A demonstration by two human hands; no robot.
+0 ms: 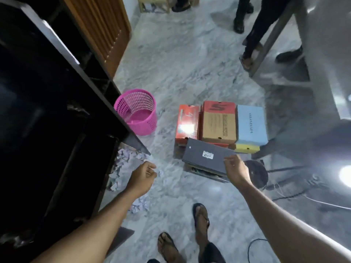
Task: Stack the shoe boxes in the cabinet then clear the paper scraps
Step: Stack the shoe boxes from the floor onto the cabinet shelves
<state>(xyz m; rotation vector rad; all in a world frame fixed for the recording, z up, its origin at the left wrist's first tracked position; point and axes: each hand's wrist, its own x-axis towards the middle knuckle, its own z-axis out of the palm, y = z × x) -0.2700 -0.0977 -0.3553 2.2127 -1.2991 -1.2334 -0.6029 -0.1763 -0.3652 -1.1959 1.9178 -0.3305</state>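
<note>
Several shoe boxes stand together on the marble floor: a red box [187,122], a brown and red box [218,123], and a light blue box [250,124] on top of a yellow box [247,148]. Nearest me, a dark grey box [205,156] lies tilted on another box. My right hand [236,171] hovers at its near right corner with loosely curled fingers, holding nothing. My left hand [142,177] hangs loosely curled and holds nothing, just right of the black cabinet [57,111]. Paper scraps [123,164] litter the floor by the cabinet's foot.
A pink mesh basket [136,112] stands beside the cabinet's corner. More scraps [138,204] lie near my left forearm. A round black stool [256,173] and cables [322,203] are to the right. Other people's legs [250,40] stand at the back. A wooden door [98,25] is behind the cabinet.
</note>
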